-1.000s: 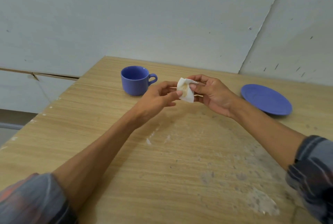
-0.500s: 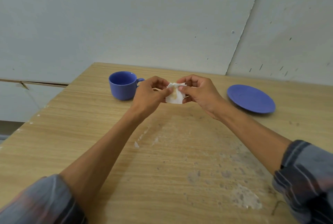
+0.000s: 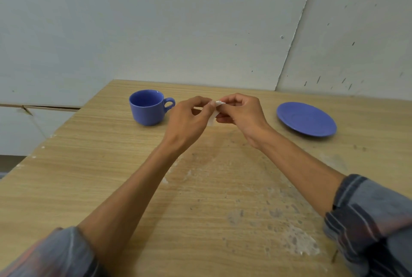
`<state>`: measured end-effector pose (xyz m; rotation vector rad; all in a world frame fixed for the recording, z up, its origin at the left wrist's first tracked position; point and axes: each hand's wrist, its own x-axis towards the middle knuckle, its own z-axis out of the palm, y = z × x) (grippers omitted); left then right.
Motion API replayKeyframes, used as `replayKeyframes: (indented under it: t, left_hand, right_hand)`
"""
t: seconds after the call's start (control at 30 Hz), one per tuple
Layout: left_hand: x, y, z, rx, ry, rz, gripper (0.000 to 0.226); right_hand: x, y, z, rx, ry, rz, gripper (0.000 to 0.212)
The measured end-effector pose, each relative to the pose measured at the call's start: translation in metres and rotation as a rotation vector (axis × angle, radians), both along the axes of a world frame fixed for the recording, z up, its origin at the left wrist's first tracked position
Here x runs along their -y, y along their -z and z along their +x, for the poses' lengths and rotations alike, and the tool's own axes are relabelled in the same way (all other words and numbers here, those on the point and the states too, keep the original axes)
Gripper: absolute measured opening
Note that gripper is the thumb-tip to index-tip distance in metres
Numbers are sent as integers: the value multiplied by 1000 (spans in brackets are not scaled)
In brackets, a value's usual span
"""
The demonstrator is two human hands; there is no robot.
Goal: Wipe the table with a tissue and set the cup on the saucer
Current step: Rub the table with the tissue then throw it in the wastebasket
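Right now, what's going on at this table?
A person is holding a small white tissue between both hands, left hand and right hand, pinching it above the wooden table. A blue cup stands upright to the left, and a blue saucer lies apart to the right, with nothing on it. The tabletop nearer the person shows pale smudges.

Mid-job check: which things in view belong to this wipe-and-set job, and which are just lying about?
Job: tissue pinched between left hand and right hand; blue cup; blue saucer; wooden table.
Lying about: nothing else on the table.
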<state>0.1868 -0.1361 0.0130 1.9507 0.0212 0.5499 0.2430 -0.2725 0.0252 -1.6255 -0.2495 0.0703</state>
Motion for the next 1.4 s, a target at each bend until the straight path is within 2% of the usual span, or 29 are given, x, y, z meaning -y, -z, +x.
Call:
replayKeyframes:
  t: [0.27, 0.4, 0.6, 0.73, 0.87, 1.1, 1.27, 1.4]
  left_hand:
    - [-9, -5, 4, -144, 216, -240, 17]
    - [-8, -6, 11, -179, 198, -238, 20]
    - [-12, -7, 33, -112, 21, 97, 20]
    - [-10, -3, 57, -112, -13, 348, 16]
    - [-5, 11, 77, -158, 12, 604, 19]
    - [-7, 16, 70, -127, 129, 790, 16]
    - [-16, 7, 46, -187, 333, 826, 15]
    - [-11, 9, 67, -170, 221, 817, 15]
  right_hand:
    - [10, -1, 2, -16, -62, 58, 8]
    - [18, -7, 4, 29, -128, -71, 12]
    - [42, 12, 12, 212, 34, -506, 19]
    - [61, 41, 13, 286, 34, -780, 28]
    - [67, 52, 15, 337, 45, -781, 28]
    - [67, 60, 18, 422, 38, -819, 26]
    - [66, 63, 21, 468, 33, -854, 24]
    - [66, 64, 21, 482, 36, -860, 24]
